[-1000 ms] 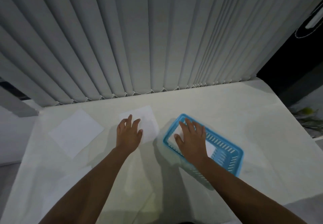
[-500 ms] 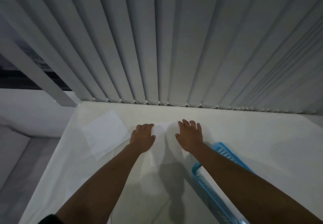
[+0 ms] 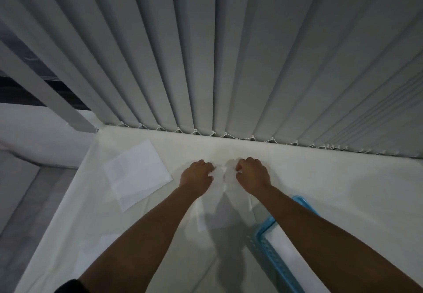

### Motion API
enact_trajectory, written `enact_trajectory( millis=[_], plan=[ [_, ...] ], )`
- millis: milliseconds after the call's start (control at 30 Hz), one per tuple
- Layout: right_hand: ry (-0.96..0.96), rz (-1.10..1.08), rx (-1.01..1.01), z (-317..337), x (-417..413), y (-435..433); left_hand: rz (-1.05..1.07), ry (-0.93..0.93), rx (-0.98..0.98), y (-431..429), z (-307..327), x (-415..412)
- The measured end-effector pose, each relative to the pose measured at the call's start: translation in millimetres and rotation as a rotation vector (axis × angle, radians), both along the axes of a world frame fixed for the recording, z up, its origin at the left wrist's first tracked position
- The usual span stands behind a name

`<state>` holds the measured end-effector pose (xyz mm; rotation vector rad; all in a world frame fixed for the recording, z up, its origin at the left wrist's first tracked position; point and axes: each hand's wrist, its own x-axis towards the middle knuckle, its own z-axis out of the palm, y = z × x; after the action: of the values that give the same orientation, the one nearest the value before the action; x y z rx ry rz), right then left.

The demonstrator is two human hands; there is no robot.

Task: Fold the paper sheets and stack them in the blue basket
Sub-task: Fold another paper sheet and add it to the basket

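Step in hand: first fold of the sheet (image 3: 219, 201) at mid-counter.

- Left hand (image 3: 196, 176) and right hand (image 3: 252, 174) both have their fingers curled over and are pinching the sheet's far edge, one near each far corner. That edge looks raised. The near edge lies on the counter (image 3: 332, 189), partly under the forearms.
- Both arms reach straight forward and almost parallel, backs of the hands up, with the hands close together and just short of the blinds (image 3: 206, 52).
- To do it well: bring the far edge toward the body in one even arc, keeping both corners level. Lay it on the near edge and check that the corners match before pressing. Then crease from the middle outward. (Thin paper, so an uneven pull would probably skew or wrinkle it.)
- Second sheet (image 3: 137, 173) lies flat to the left, apart from the hands and not yet folded.
- Basket (image 3: 270, 258) sits near right, partly under the right forearm. White inside it is probably folded paper (image 3: 288, 253).
- Progress estimate: midway at best.
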<state>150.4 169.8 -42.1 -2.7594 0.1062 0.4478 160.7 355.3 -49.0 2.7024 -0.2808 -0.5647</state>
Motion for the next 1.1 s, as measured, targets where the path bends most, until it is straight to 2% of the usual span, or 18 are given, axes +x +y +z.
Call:
enact_trajectory(
  millis=[167,300,400,567,800,900,1100],
  plan=[
    [-0.085,0.039,0.046,9,-12,1,-0.048,-0.162,-0.029,7,5,-10],
    [-0.147,0.075,0.094,25,-32,-4,-0.057,-0.193,-0.126,15,15,-27],
    [-0.172,0.181,0.074,31,-53,-8,-0.092,-0.217,-0.162,23,20,-48],
    [-0.089,0.326,-0.119,37,-82,-10,-0.137,-0.136,-0.193,33,20,-81],
    [0.032,0.364,-0.234,44,-103,-2,-0.158,0.069,-0.170,33,17,-102],
    [0.074,0.370,-0.263,41,-104,7,-0.077,0.026,-0.177,30,13,-103],
    [0.061,0.387,-0.366,32,-114,15,-0.002,-0.023,-0.026,15,7,-99]
  ],
)
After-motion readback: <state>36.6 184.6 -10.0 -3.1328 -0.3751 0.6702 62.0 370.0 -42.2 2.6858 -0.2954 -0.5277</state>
